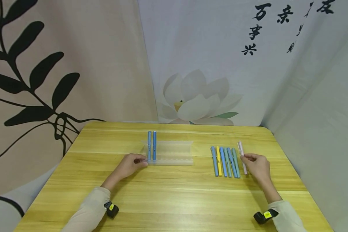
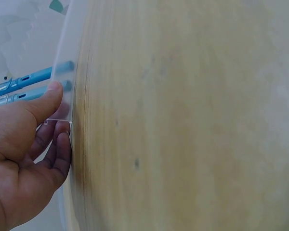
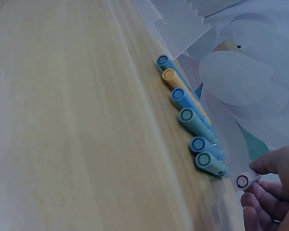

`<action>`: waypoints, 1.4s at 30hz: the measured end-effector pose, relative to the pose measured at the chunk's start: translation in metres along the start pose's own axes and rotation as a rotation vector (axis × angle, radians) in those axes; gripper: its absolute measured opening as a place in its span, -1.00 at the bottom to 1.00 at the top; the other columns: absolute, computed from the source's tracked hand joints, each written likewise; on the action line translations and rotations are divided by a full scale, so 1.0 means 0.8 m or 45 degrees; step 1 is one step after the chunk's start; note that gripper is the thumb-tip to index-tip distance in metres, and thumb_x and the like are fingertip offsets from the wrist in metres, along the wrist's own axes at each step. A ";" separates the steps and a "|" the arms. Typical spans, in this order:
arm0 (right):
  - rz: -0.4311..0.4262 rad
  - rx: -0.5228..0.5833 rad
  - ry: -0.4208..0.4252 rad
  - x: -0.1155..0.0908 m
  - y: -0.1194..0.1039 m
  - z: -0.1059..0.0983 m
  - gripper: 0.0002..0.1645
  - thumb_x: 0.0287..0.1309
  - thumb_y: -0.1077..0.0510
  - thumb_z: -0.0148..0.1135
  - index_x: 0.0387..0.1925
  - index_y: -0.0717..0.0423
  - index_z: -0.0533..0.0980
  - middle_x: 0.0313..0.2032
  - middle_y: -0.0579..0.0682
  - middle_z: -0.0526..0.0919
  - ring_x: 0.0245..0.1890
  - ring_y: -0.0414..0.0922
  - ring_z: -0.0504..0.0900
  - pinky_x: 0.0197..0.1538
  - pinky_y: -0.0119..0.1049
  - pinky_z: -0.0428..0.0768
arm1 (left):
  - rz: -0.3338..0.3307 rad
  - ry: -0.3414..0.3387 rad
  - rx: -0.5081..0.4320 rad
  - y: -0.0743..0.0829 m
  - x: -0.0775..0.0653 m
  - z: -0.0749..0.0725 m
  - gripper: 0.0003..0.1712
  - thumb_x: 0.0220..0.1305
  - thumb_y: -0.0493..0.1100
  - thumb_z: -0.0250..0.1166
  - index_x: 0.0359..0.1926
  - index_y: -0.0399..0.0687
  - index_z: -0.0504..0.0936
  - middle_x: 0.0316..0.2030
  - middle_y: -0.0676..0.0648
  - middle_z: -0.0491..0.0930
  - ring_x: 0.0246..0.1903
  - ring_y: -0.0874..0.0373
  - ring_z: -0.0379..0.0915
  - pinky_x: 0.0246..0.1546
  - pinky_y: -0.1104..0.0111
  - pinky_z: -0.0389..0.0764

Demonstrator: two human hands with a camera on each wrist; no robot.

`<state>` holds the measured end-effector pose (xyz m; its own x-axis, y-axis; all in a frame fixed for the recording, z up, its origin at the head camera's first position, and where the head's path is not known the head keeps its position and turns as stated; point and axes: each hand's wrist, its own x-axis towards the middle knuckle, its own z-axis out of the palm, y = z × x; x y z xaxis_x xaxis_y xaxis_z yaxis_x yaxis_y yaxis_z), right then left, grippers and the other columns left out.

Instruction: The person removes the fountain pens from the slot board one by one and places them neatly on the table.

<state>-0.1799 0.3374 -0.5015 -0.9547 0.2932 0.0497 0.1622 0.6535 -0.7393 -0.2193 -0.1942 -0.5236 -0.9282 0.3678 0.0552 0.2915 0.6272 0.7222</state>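
My left hand [image 1: 131, 166] pinches the near left corner of a clear plastic pen rack [image 1: 175, 153], thumb on top in the left wrist view. Two blue pens [image 1: 154, 145] stand side by side in the left end of the rack. Over on the right, my right hand [image 1: 258, 166] pinches a pale pink pen [image 1: 240, 149] between thumb and fingers. The pink pen's round end [image 3: 242, 181] shows in the right wrist view. Just left of it lies a row of several pens, blue, green and one yellow pen [image 1: 218, 161].
The wooden table [image 1: 174, 199] carries everything. Behind its far edge hangs a printed curtain [image 1: 197, 58] with a lotus and dark characters. A pale curtain [image 1: 322, 112] borders the right side.
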 end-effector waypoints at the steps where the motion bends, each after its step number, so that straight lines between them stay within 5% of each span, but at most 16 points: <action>1: 0.004 -0.007 -0.003 0.000 0.002 0.001 -0.53 0.34 -0.03 0.33 0.01 0.31 0.68 -0.21 0.22 0.76 -0.42 -0.15 0.67 -0.46 -0.33 0.64 | 0.002 0.000 0.002 0.000 0.000 0.000 -0.69 0.35 -0.09 0.40 0.02 -0.15 0.76 -0.19 0.03 0.74 -0.20 0.21 0.60 -0.09 0.26 0.63; 15: 0.011 -0.147 -0.030 0.001 0.013 0.006 -0.55 0.29 -0.04 0.35 -0.08 0.29 0.73 -0.22 0.20 0.79 -0.35 -0.04 0.72 -0.32 -0.22 0.59 | 0.012 0.003 -0.009 -0.002 0.000 0.001 -0.69 0.36 -0.09 0.40 0.03 -0.16 0.76 -0.17 0.01 0.74 -0.18 0.20 0.60 -0.08 0.27 0.63; 26: 0.037 -0.152 -0.060 0.002 0.013 0.009 -0.58 0.29 -0.03 0.36 -0.12 0.27 0.74 -0.27 0.17 0.80 -0.41 -0.11 0.70 -0.35 -0.22 0.59 | 0.010 0.002 -0.018 0.000 -0.001 0.000 -0.68 0.36 -0.09 0.39 0.03 -0.18 0.75 -0.17 0.00 0.75 -0.18 0.19 0.60 -0.08 0.26 0.63; 42: 0.011 -0.165 -0.070 0.000 0.011 0.003 -0.57 0.32 -0.06 0.32 -0.09 0.25 0.73 -0.24 0.16 0.79 -0.27 0.05 0.71 -0.26 -0.14 0.57 | -0.004 0.008 -0.015 0.001 0.000 0.000 -0.68 0.36 -0.10 0.39 0.03 -0.18 0.75 -0.15 -0.02 0.75 -0.17 0.18 0.61 -0.07 0.25 0.63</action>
<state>-0.1789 0.3412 -0.5093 -0.9648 0.2630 0.0046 0.1978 0.7370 -0.6462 -0.2187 -0.1937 -0.5231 -0.9306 0.3615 0.0574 0.2859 0.6200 0.7307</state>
